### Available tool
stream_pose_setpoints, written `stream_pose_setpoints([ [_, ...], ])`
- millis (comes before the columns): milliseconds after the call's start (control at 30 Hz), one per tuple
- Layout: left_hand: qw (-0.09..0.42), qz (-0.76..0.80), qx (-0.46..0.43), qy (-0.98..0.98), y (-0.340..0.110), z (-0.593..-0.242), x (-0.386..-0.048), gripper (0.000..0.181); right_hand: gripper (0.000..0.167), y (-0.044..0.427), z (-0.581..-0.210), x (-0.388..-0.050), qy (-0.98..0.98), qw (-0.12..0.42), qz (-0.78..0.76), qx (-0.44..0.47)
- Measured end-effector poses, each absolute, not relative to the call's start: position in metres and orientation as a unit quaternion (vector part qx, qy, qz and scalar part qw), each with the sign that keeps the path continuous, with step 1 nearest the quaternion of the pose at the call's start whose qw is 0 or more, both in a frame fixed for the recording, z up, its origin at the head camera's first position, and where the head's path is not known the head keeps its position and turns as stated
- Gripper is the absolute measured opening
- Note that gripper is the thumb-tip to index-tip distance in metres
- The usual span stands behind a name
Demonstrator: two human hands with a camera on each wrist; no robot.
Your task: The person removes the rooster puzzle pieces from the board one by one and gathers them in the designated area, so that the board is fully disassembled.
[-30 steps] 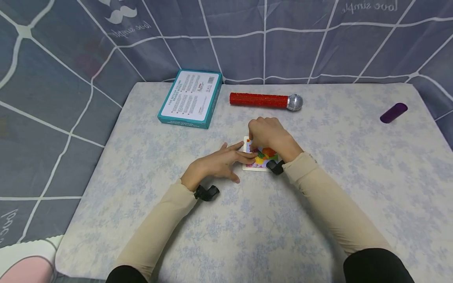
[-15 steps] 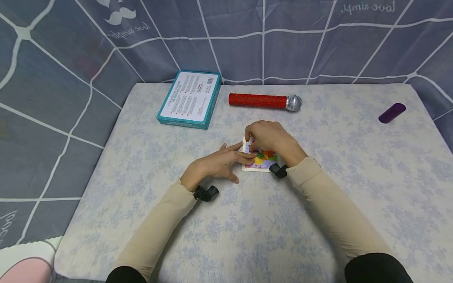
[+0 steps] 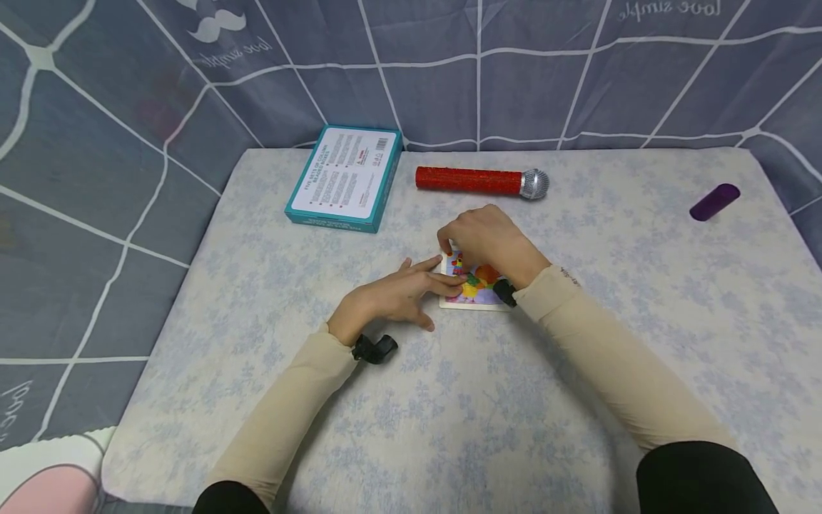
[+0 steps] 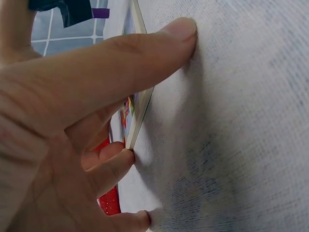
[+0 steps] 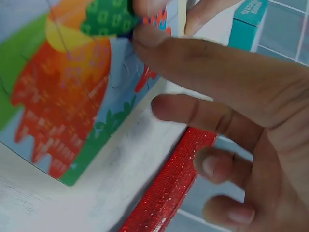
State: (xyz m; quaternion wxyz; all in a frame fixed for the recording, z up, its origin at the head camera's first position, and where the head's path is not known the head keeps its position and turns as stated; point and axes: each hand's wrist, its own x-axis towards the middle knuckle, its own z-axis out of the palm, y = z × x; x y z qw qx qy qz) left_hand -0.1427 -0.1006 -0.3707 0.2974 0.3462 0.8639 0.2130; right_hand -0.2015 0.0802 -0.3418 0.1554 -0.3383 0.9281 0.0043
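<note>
On the pale table lies a small jigsaw puzzle (image 3: 478, 294), a colourful picture in a white frame; visible cut lines cross its picture (image 5: 63, 106) in the right wrist view. The left hand (image 3: 393, 296) spreads its fingers over the puzzle's left side, and its thumb (image 4: 159, 46) lies off the frame, by the tablecloth. The right hand (image 3: 491, 239) arches over the far part of the puzzle. Its thumb (image 5: 154, 36) touches the picture close to a left fingertip. The other right fingers bend loosely past the far edge, and no loose piece shows in them.
Behind the hands lies a red glittery microphone (image 3: 472, 181) with a silver head. A teal box (image 3: 347, 171) with a white printed label is at the back left. Far right lies a purple cylinder (image 3: 715, 203). Grey curtain (image 3: 526, 93) borders the table.
The right hand has shifted slightly toward the far left corner of the puzzle, uncovering more of the picture. The left hand stays in place.
</note>
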Motion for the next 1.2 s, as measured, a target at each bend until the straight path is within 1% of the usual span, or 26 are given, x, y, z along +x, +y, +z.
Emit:
stream_pose_setpoints([
  [100, 0.296, 0.216, 0.350, 0.862, -0.101, -0.371, -0.143, 0.075, 0.022, 0.078, -0.341, -0.206, 0.921, 0.175, 0.006, -0.349],
  [167, 0.296, 0.215, 0.353, 0.861, -0.102, -0.370, -0.143, 0.075, 0.024, 0.079, -0.341, -0.208, 0.919, 0.178, 0.014, -0.351],
  [400, 0.297, 0.206, 0.339, 0.869, -0.103, -0.369, -0.143, 0.075, 0.036, 0.083, -0.342, -0.207, 0.912, 0.129, 0.052, -0.386],
  [500, 0.297, 0.207, 0.339, 0.868, -0.103, -0.368, -0.144, 0.075, 0.035, 0.081, -0.341, -0.206, 0.909, 0.126, 0.058, -0.394],
  [633, 0.296, 0.212, 0.347, 0.864, -0.102, -0.369, -0.144, 0.075, 0.029, 0.078, -0.341, -0.208, 0.905, 0.133, 0.065, -0.398],
  [733, 0.298, 0.215, 0.350, 0.862, -0.102, -0.370, -0.144, 0.075, 0.026, 0.075, -0.340, -0.212, 0.902, 0.153, 0.068, -0.398],
  [900, 0.302, 0.215, 0.350, 0.860, -0.101, -0.369, -0.144, 0.075, 0.031, 0.073, -0.338, -0.218, 0.899, 0.202, 0.066, -0.384],
  [1033, 0.304, 0.214, 0.346, 0.861, -0.101, -0.369, -0.144, 0.075, 0.036, 0.076, -0.340, -0.219, 0.899, 0.214, 0.039, -0.381],
  [1200, 0.305, 0.216, 0.343, 0.862, -0.100, -0.369, -0.144, 0.075, 0.037, 0.088, -0.345, -0.221, 0.896, 0.228, -0.043, -0.378],
])
